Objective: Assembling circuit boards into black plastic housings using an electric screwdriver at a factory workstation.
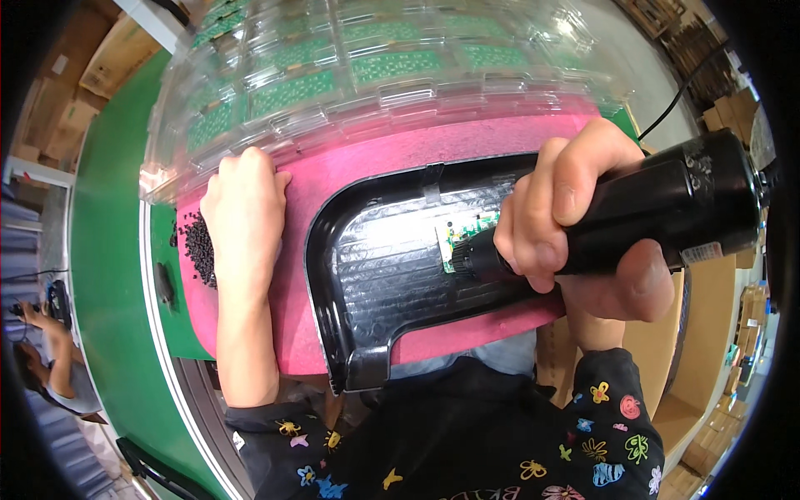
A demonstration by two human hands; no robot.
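Note:
My right hand (pixel 567 208) is wrapped round a thick black electric screwdriver (pixel 700 196), tilted so its ridged black nose points left and down. That nose meets a small green and white circuit board (pixel 447 237), covering part of it. The board lies in a shiny black plastic housing (pixel 367 267) with raised, rounded walls. To the left of the housing, my left hand (pixel 243 196) is closed, knuckles up, over the pink mat (pixel 292 329). Its fingertips are hidden, so what they hold cannot be seen. Beside its wrist lies a heap of small black screws (pixel 198 248).
Stacked clear plastic trays (pixel 367 92) with green circuit boards stand along the mat's far side. A small dark object (pixel 164 283) lies on the green tabletop (pixel 112 225) at left. Cardboard boxes (pixel 700 358) are at right. Another person (pixel 57 358) sits far left.

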